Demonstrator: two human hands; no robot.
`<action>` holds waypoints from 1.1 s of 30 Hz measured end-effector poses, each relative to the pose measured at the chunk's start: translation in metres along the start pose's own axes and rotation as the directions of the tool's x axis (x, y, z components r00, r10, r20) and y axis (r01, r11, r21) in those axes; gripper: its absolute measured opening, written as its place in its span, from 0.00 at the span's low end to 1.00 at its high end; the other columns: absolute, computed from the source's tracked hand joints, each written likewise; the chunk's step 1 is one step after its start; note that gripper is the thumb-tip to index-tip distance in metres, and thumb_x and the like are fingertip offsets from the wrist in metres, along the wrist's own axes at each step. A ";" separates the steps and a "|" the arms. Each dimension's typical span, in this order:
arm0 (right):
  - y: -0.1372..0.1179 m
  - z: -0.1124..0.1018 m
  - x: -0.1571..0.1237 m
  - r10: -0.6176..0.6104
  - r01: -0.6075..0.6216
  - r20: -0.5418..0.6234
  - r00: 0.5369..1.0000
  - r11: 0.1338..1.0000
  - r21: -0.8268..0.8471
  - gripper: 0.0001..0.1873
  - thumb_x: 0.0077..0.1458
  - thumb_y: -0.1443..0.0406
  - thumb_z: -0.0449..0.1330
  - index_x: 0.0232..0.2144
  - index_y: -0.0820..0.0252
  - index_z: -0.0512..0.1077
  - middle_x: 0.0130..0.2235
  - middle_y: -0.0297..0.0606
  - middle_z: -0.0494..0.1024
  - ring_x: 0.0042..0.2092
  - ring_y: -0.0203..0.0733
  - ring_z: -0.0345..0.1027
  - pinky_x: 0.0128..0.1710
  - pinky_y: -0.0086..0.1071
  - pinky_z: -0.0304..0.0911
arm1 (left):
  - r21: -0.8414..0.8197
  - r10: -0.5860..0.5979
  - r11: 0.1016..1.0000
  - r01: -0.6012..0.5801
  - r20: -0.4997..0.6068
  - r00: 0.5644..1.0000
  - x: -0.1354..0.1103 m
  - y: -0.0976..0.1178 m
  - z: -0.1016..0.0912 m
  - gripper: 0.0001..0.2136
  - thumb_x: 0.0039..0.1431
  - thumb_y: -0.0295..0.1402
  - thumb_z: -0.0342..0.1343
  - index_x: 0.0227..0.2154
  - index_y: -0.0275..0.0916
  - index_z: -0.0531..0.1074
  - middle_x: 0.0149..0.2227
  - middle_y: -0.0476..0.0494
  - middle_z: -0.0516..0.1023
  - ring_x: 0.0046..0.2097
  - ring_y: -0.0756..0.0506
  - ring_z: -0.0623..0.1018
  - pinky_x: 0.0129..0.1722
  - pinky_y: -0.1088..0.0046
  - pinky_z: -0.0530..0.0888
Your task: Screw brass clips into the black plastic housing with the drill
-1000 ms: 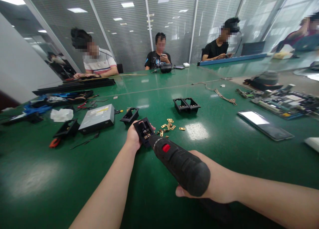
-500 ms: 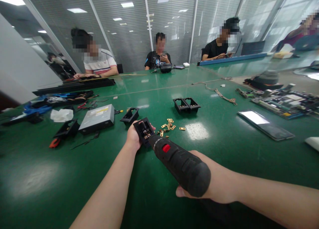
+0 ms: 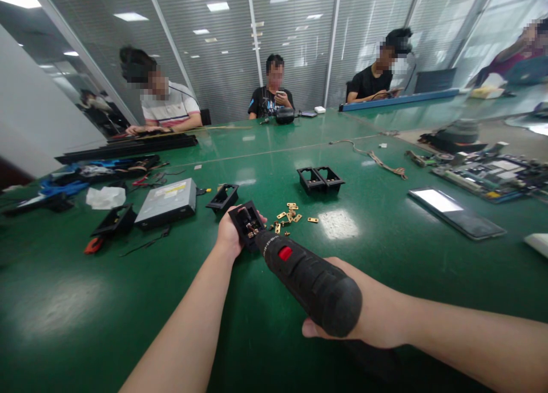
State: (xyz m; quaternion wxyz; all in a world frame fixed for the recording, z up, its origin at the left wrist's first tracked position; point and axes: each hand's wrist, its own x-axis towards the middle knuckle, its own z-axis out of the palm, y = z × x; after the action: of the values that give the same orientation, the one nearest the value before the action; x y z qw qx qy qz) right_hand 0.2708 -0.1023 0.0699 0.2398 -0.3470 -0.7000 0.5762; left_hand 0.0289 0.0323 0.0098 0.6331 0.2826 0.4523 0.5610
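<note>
My left hand (image 3: 229,236) is closed round a small black plastic socket housing (image 3: 246,223) with brass contacts inside, tilted up off the green table (image 3: 64,313). My right hand (image 3: 368,313) grips a black electric screwdriver (image 3: 312,284) with a red switch; its tip points into the housing. Just beyond the housing lies a scatter of small brass contacts and screws (image 3: 291,216).
Other black housings sit on the table: one (image 3: 223,197) left of centre, a pair (image 3: 320,179) further back, another (image 3: 115,221) at left. A silver optical drive (image 3: 168,202), a phone (image 3: 456,213), circuit boards (image 3: 488,176) and cables lie around. Several people sit at the far side.
</note>
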 end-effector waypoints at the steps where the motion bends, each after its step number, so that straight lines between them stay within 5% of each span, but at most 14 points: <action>1: 0.000 0.000 0.000 -0.003 0.003 -0.001 1.000 1.000 -0.002 0.13 0.43 0.67 0.72 0.32 0.62 0.74 0.34 0.37 0.78 0.36 0.44 0.71 0.34 0.35 0.71 | 0.009 0.007 1.000 -0.007 0.000 1.000 0.000 0.000 0.000 0.16 0.58 0.37 0.46 0.27 0.32 0.76 0.25 0.33 0.80 0.29 0.38 0.82 0.27 0.64 0.77; 33: -0.005 0.005 -0.002 0.097 -0.096 -0.013 0.995 0.994 0.052 0.16 0.40 0.66 0.71 0.34 0.61 0.72 0.33 0.38 0.79 0.34 0.44 0.72 0.30 0.33 0.68 | -0.021 0.000 1.000 0.001 0.020 1.000 0.003 -0.002 -0.004 0.19 0.60 0.37 0.46 0.25 0.30 0.77 0.25 0.32 0.81 0.29 0.38 0.82 0.27 0.66 0.77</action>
State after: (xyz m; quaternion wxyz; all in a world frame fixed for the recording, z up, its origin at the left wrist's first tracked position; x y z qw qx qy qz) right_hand 0.2681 -0.1075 0.0736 0.2261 -0.3784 -0.6655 0.6023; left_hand 0.0265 0.0337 0.0056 0.6406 0.2814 0.4403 0.5627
